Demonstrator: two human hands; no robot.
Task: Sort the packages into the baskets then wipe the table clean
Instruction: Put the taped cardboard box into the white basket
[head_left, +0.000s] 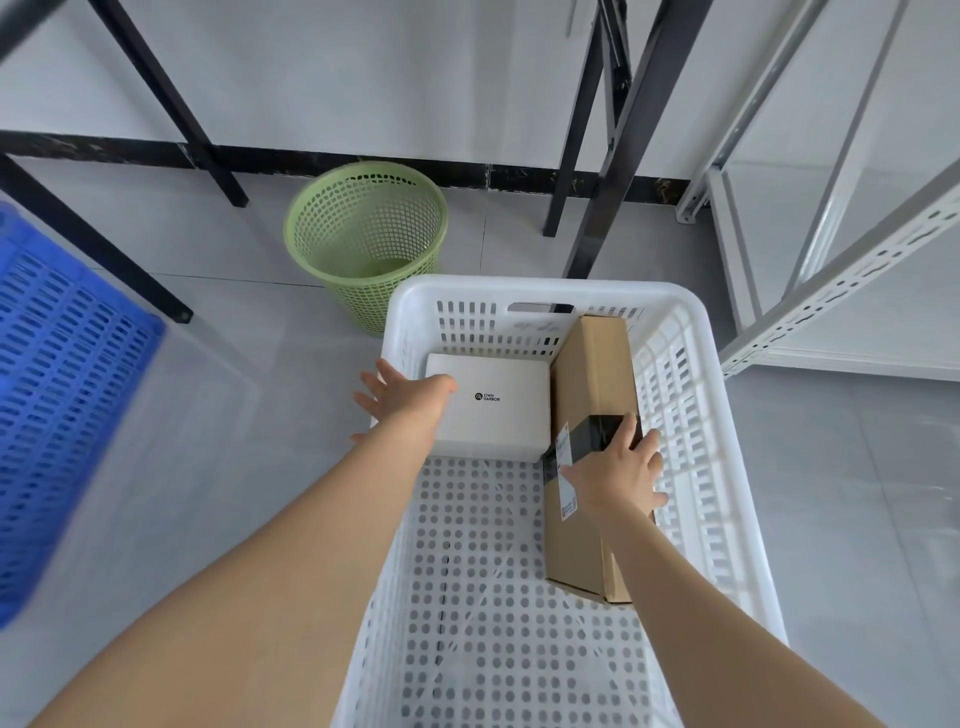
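Observation:
A white perforated basket (696, 374) stands on the floor below me. Inside it a white box (498, 415) with a small black logo lies at the far left, and a long brown cardboard box (592, 374) with black tape and a label lies along the right wall. My left hand (402, 397) has spread, straight fingers over the basket's left rim, next to the white box's left edge. My right hand (618, 467) rests on the cardboard box, its fingers spread across the taped middle part.
A green mesh bin (363, 234) stands on the grey tile floor beyond the basket. A blue crate (62, 374) is at the left. Black table legs (582, 171) rise behind, and a white metal shelf (831, 291) stands at the right.

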